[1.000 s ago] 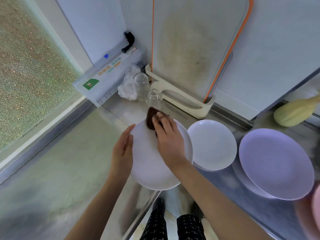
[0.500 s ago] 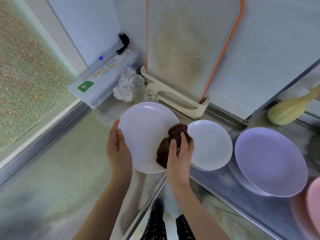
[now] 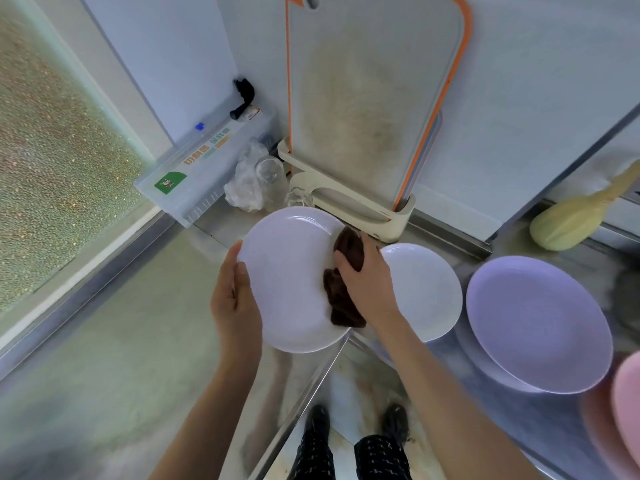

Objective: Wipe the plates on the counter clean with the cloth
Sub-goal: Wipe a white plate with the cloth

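My left hand [image 3: 233,299] grips the left rim of a white plate [image 3: 287,282], held tilted above the counter corner. My right hand [image 3: 367,275] holds a dark brown cloth [image 3: 341,299] bunched against the plate's right edge, fingers curled round it. A smaller white plate [image 3: 426,292] lies on the steel counter just right of my right hand. A large lavender plate [image 3: 536,323] sits further right, and a pink plate [image 3: 628,410] shows at the right edge.
A cutting board [image 3: 370,98] stands in a cream rack [image 3: 346,202] against the wall. Upturned glasses [image 3: 273,181], a crumpled plastic bag and a wrap dispenser [image 3: 204,168] crowd the back corner. A pale gourd [image 3: 568,220] lies at the far right. The steel counter edge [image 3: 311,386] runs below the plate.
The held plate was turned over from back-side up to face up. My right hand with the cloth moved from the plate's top edge down to its right rim, then slightly up.
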`<action>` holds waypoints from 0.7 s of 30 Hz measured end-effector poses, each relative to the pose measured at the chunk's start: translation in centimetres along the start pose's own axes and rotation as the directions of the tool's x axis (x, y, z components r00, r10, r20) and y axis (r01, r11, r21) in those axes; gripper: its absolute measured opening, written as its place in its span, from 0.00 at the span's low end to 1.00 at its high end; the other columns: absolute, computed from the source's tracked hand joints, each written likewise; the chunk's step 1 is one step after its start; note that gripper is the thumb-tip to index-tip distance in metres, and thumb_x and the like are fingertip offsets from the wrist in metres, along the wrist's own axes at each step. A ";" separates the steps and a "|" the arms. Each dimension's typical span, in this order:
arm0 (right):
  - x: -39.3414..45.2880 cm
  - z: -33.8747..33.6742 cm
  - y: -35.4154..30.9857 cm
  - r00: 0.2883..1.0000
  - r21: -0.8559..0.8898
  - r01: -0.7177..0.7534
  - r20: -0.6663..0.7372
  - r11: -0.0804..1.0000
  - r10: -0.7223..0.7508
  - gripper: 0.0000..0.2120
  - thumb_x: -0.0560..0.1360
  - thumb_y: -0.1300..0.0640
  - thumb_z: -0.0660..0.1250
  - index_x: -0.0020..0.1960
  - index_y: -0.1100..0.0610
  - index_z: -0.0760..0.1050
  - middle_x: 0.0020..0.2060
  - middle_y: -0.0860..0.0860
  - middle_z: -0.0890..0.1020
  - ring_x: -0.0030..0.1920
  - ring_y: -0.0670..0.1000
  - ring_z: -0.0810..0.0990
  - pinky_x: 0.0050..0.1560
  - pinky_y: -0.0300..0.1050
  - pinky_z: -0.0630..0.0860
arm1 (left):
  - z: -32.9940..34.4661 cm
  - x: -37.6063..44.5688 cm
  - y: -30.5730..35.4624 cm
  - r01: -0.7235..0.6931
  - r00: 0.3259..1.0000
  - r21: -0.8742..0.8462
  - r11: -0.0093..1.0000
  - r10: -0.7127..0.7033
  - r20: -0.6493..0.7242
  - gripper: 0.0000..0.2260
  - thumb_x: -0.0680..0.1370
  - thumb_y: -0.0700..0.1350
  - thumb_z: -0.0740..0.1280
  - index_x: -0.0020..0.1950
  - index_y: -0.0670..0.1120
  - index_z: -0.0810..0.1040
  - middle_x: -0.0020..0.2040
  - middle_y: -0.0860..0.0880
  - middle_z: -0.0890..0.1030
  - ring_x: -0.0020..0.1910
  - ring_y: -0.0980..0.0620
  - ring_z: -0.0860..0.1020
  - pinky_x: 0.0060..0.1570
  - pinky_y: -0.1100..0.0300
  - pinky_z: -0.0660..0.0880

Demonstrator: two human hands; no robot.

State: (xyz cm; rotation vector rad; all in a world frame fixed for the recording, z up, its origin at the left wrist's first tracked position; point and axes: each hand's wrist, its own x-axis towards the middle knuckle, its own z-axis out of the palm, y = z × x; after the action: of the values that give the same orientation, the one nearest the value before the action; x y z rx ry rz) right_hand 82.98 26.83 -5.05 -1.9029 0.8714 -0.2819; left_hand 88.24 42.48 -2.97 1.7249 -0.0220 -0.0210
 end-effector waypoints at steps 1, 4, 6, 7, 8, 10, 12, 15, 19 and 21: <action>-0.3 0.2 -0.2 0.996 0.120 -0.074 -0.031 0.990 0.078 0.20 0.76 0.49 0.63 0.67 0.50 0.67 0.57 0.51 0.78 0.57 0.55 0.75 0.53 0.45 0.69 | 0.2 0.0 0.0 0.005 0.999 -0.012 1.000 -0.005 -0.037 0.15 0.81 0.41 0.55 0.65 0.47 0.74 0.58 0.52 0.78 0.52 0.65 0.76 0.50 0.75 0.71; -1.5 0.9 -0.6 0.937 0.360 -0.273 -0.109 0.892 0.331 0.16 0.76 0.49 0.63 0.60 0.53 0.71 0.49 0.48 0.79 0.52 0.53 0.76 0.51 0.44 0.69 | 0.9 -0.3 -0.1 0.023 0.989 -0.045 0.999 -0.029 -0.146 0.14 0.81 0.42 0.55 0.64 0.48 0.74 0.59 0.52 0.79 0.58 0.56 0.76 0.57 0.62 0.72; -2.5 2.0 -0.8 0.873 0.475 -0.349 -0.149 0.808 0.465 0.16 0.75 0.49 0.64 0.59 0.54 0.72 0.48 0.48 0.79 0.52 0.53 0.77 0.56 0.48 0.72 | 1.6 -0.5 -0.1 0.032 0.977 -0.062 0.998 -0.045 -0.207 0.14 0.81 0.43 0.55 0.65 0.48 0.74 0.59 0.53 0.78 0.57 0.59 0.76 0.57 0.64 0.72; -3.1 2.7 -0.9 0.841 0.553 -0.366 -0.148 0.748 0.521 0.15 0.74 0.49 0.64 0.58 0.54 0.72 0.48 0.49 0.80 0.51 0.53 0.78 0.58 0.51 0.73 | 1.9 -0.6 -0.1 0.043 0.970 -0.078 0.996 -0.060 -0.237 0.14 0.82 0.43 0.54 0.64 0.48 0.73 0.58 0.56 0.78 0.55 0.65 0.76 0.56 0.69 0.71; -3.7 3.5 -1.2 0.816 0.630 -0.365 -0.140 0.686 0.562 0.15 0.73 0.50 0.65 0.58 0.55 0.72 0.49 0.50 0.80 0.51 0.53 0.78 0.58 0.52 0.74 | 2.3 -0.7 -0.1 0.054 0.961 -0.101 0.993 -0.079 -0.265 0.14 0.82 0.43 0.54 0.64 0.49 0.73 0.57 0.60 0.77 0.52 0.71 0.75 0.52 0.75 0.70; -4.6 4.4 -1.7 0.786 0.736 -0.325 -0.138 0.593 0.603 0.15 0.73 0.53 0.65 0.59 0.55 0.71 0.51 0.51 0.80 0.51 0.53 0.79 0.57 0.51 0.75 | 2.8 -1.1 -0.2 0.074 0.952 -0.136 0.988 -0.111 -0.287 0.13 0.82 0.44 0.53 0.64 0.53 0.72 0.53 0.66 0.75 0.49 0.76 0.73 0.49 0.78 0.68; -4.6 4.1 -1.7 0.792 0.745 -0.270 -0.188 0.610 0.581 0.15 0.74 0.57 0.65 0.60 0.53 0.70 0.49 0.49 0.80 0.51 0.51 0.78 0.56 0.47 0.74 | 2.8 -1.6 -0.5 0.110 0.963 -0.141 0.984 -0.141 -0.231 0.14 0.82 0.46 0.53 0.65 0.54 0.69 0.53 0.61 0.76 0.51 0.67 0.75 0.51 0.72 0.70; -3.7 2.3 -1.0 0.843 0.602 -0.223 -0.275 0.767 0.462 0.14 0.74 0.60 0.65 0.59 0.53 0.71 0.46 0.47 0.78 0.51 0.52 0.77 0.54 0.42 0.71 | 1.4 -2.2 -1.4 0.196 0.978 -0.078 0.977 -0.201 -0.049 0.12 0.81 0.50 0.55 0.64 0.55 0.65 0.48 0.48 0.76 0.41 0.59 0.77 0.43 0.64 0.73; -1.7 -1.1 0.4 0.968 0.290 -0.110 -0.188 0.951 0.169 0.16 0.74 0.60 0.66 0.61 0.53 0.72 0.49 0.48 0.79 0.52 0.50 0.76 0.50 0.36 0.67 | -1.0 0.5 -1.8 0.168 0.974 0.052 0.984 -0.174 0.144 0.19 0.76 0.58 0.63 0.63 0.52 0.70 0.62 0.47 0.75 0.50 0.63 0.78 0.43 0.67 0.73; -0.9 -2.7 0.6 0.999 0.136 -0.024 -0.024 0.990 0.028 0.19 0.74 0.59 0.67 0.63 0.51 0.71 0.50 0.48 0.79 0.51 0.49 0.75 0.52 0.39 0.68 | -1.4 2.5 -0.8 0.101 0.953 0.124 0.987 -0.132 0.273 0.16 0.75 0.55 0.65 0.61 0.51 0.74 0.61 0.48 0.76 0.52 0.61 0.79 0.42 0.69 0.74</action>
State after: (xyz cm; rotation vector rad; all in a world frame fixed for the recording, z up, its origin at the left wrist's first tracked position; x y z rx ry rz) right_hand 80.61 25.43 -4.09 -1.7641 0.8719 -0.3420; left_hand 90.79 43.88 -3.55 1.8179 -0.1332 -0.3587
